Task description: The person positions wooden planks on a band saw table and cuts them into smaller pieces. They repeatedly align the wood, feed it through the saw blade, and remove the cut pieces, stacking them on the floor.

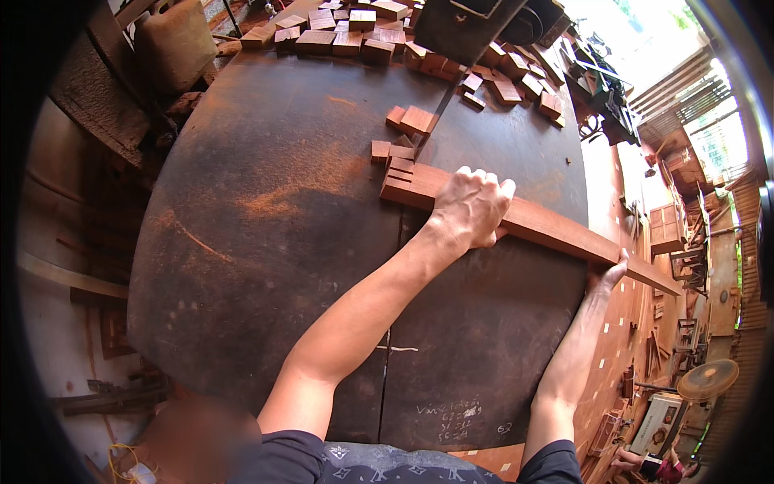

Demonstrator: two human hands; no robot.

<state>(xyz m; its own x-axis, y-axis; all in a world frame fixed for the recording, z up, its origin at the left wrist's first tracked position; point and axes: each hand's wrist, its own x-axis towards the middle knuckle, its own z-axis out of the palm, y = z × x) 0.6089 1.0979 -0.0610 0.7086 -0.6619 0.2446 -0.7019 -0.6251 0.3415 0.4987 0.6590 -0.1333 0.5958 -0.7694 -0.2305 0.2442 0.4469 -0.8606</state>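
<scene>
A long reddish-brown wooden beam lies across the dark machine table, running to the right beyond the table's edge. Slots are cut into its left end, which is close to a thin upright saw blade. My left hand is wrapped over the beam from above, a little right of the slots. Farther right, my right hand grips the beam near the table edge, thumb on the near side and most fingers hidden. Small wood offcuts sit by the blade and the slotted end.
Many wood blocks are heaped along the table's far side. A dark saw housing hangs above. Orange sawdust covers part of the table's left half. A fan stands at right, and another person shows at lower right.
</scene>
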